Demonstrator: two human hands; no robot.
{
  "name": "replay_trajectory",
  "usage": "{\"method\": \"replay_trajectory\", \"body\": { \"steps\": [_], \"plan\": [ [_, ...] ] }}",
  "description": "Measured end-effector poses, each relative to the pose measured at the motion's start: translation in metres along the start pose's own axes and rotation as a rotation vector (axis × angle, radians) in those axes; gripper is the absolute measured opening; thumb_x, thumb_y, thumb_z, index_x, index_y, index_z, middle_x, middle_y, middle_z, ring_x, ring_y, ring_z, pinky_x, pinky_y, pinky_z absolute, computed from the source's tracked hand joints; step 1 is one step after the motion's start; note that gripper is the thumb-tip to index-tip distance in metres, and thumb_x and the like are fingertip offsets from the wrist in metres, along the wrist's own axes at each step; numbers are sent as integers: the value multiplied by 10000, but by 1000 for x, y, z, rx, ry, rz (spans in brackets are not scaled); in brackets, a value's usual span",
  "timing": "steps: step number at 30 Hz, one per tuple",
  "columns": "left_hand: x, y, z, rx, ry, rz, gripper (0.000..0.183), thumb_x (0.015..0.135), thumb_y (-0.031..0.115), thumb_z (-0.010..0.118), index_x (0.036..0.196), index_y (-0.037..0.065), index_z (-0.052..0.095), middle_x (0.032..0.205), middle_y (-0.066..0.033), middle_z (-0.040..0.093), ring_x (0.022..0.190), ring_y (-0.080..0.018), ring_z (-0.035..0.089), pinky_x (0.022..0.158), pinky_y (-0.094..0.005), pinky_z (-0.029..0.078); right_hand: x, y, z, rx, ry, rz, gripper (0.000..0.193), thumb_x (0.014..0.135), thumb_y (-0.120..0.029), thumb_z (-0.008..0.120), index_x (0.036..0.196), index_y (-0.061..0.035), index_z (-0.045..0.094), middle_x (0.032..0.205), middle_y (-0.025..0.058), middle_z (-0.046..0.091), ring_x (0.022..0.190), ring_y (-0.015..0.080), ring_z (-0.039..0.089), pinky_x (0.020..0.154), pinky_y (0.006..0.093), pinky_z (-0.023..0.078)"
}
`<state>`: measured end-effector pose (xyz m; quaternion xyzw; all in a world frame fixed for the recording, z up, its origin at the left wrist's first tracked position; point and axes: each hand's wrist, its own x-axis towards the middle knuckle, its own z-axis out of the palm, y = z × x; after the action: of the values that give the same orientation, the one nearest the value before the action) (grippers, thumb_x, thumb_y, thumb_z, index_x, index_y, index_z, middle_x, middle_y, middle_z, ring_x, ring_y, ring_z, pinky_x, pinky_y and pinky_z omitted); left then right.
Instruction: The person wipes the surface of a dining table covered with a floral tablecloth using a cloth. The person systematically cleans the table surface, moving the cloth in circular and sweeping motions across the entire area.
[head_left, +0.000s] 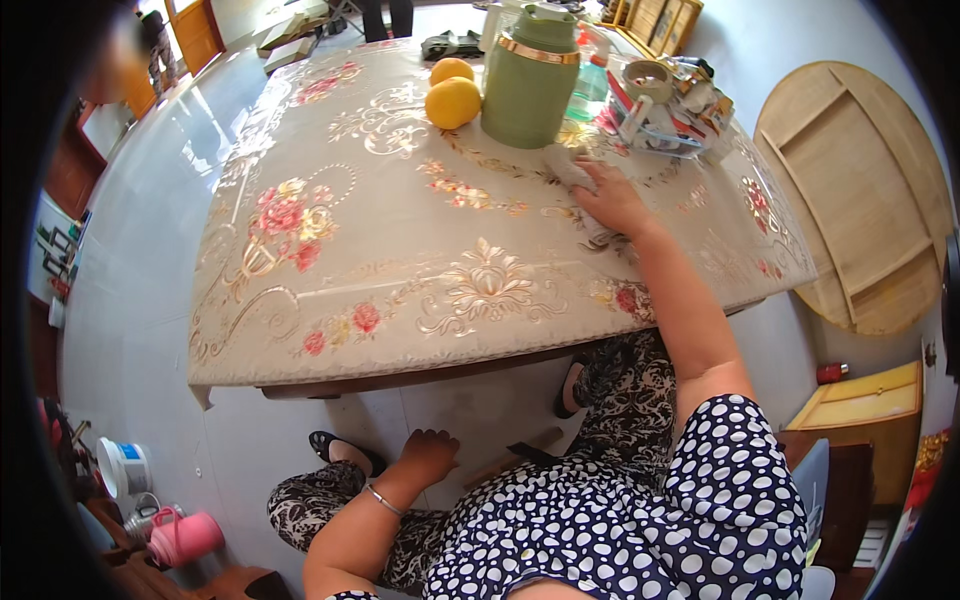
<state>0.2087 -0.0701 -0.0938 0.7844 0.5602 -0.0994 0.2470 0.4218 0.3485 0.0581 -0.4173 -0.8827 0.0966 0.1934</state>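
Observation:
On the flowered tablecloth [380,260], my right hand [612,202] presses down on a crumpled greyish cloth [568,168], its fingers over it. The cloth lies just in front of a large green thermos jug [530,90] with a copper-coloured band. Two round orange-yellow fruits, the nearer one [453,103] and the farther one [452,71], sit left of the jug. My left hand [430,455] is off the table above my lap, fingers curled in, with nothing visible in it. A silver bangle [383,500] circles that wrist.
Right of the jug stand a spray bottle [590,85] and a clear basket [672,143] of small items. A round wooden tabletop [860,200] leans at the right wall. A white bucket [124,467] and a pink jug [187,536] stand on the floor at left.

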Motion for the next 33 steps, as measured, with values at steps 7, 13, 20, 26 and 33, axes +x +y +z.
{"method": "replay_trajectory", "body": {
  "steps": [7,13,20,26,33],
  "plan": [
    [8,-4,-1,-24,-75,-16,351,770,356,676,1020,118,613,932,-94,617,870,-291,613,733,-421,485,-68,146,-62,-80,225,262,478,814,-291,585,1203,-15,547,1224,213,557,1155,362,513,1008,380,389],
    [13,-4,-4,-13,-125,-24,363,775,364,673,1043,126,613,948,-97,619,884,-287,614,738,-419,486,-152,269,-119,-384,164,590,495,834,-353,537,1218,-41,541,1176,247,563,1111,388,524,966,413,407],
    [10,-1,-1,-13,-106,-26,353,777,367,672,1027,125,615,937,-95,616,867,-286,614,732,-416,484,-188,281,-133,-375,256,920,503,819,-426,522,1163,-64,580,1179,224,566,1114,375,520,936,431,409],
    [9,0,-1,14,-87,-19,327,772,355,677,993,120,616,934,-89,614,871,-278,614,735,-414,482,-194,190,-108,-104,259,463,430,802,-212,607,1167,9,564,1173,220,576,1108,369,532,969,410,396],
    [1,0,-3,-12,-36,-19,315,763,344,685,961,109,619,927,-87,614,879,-276,610,735,-408,480,-179,54,-73,-90,213,202,426,803,-129,602,1203,5,541,1266,180,533,1169,326,495,1019,378,361]
  ]
}}
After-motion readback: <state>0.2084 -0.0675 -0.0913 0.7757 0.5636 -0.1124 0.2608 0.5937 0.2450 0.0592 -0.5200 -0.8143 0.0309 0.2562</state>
